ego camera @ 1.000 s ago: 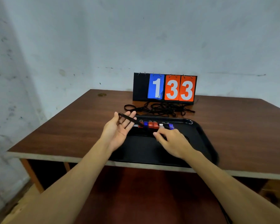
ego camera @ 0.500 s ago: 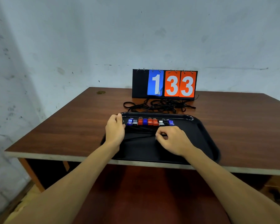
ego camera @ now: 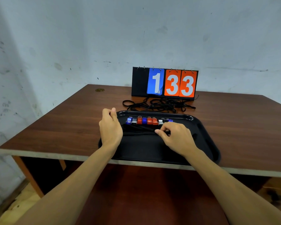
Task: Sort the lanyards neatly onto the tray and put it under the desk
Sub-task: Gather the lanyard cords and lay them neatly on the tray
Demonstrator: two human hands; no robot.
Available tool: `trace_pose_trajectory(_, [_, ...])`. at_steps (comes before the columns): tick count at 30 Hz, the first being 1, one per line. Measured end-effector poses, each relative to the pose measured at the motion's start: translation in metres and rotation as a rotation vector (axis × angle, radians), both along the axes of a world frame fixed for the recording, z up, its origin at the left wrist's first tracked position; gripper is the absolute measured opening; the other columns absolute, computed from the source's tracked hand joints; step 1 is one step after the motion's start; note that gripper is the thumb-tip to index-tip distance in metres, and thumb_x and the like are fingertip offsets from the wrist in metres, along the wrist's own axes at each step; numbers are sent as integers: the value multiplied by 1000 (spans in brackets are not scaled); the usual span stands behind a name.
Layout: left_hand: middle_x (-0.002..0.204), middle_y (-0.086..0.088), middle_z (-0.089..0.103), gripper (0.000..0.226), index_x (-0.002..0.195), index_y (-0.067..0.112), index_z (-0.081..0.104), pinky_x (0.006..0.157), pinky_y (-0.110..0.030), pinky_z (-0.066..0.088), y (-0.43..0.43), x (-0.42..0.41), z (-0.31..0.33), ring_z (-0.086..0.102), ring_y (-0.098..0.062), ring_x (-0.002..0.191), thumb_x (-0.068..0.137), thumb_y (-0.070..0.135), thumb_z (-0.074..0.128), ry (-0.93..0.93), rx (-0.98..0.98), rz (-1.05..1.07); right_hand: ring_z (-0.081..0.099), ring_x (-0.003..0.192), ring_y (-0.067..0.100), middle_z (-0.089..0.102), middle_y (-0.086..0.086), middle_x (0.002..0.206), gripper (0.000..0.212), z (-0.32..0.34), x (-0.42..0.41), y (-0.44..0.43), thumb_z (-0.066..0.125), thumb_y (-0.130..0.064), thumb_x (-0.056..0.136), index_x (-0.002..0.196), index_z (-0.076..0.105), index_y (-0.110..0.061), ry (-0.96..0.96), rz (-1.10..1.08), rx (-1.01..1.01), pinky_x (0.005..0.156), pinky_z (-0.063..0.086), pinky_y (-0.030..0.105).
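Observation:
A black tray [ego camera: 206,140] lies on the wooden desk near its front edge. Along the tray's far side runs a row of several lanyard ends with blue, red and silver clips [ego camera: 147,120]. A black lanyard strap [ego camera: 139,129] stretches across the tray between my hands. My left hand [ego camera: 110,127] sits at the tray's left rim, fingers curled round the strap's left end. My right hand [ego camera: 175,135] pinches the strap near the tray's middle. Behind the tray lies a tangled pile of black lanyards [ego camera: 159,105].
A flip scoreboard [ego camera: 165,82] showing 1 and 33 stands at the back of the desk [ego camera: 63,127], against the wall. Under the desk the space is dark, with a wooden leg [ego camera: 28,176] at the left.
My left hand turned from palm-up with the strap across its fingers to curled round it at the tray's left rim. The strap now lies stretched low over the tray.

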State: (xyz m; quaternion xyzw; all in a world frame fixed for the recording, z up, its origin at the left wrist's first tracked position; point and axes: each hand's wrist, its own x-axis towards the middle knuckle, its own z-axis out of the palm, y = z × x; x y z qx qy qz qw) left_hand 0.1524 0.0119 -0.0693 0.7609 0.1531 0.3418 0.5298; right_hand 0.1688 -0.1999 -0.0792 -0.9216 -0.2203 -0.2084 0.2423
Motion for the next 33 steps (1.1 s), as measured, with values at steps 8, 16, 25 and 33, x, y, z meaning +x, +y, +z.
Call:
trace_pose_trajectory(8, [69,5,50,26,92,11,51,55,-22,39,0,-10,5,46,-7,59,97,36,46,-111,-17,59,55,66,9,57,-9,72,32,14,-5,-9,66,-53,80,84,60,-21,-62,-186,50,58,45,26])
trace_pose_trajectory(16, [75,0,56,31,94,11,50,60,-32,44,4,-12,10,56,-19,67,96,41,46,4,163,124,58,68,3,59,-14,64,28,24,-12,-35,68,-51,76,73,63,-23,3,-99,137,88,45,29])
trace_pose_trajectory(25, [75,3,59,25,96,18,49,57,-31,41,-1,-11,6,58,-17,69,97,43,44,182,398,-146,58,88,-2,65,-10,95,9,19,-6,-58,61,-19,92,96,68,-22,272,79,15,77,42,10])
trace_pose_trajectory(33, [94,-1,62,31,99,26,53,70,-34,47,-3,2,4,60,-20,84,86,54,57,471,737,-283,59,66,7,65,-5,69,27,9,-2,-59,57,-44,91,73,66,-26,237,20,-45,63,39,18])
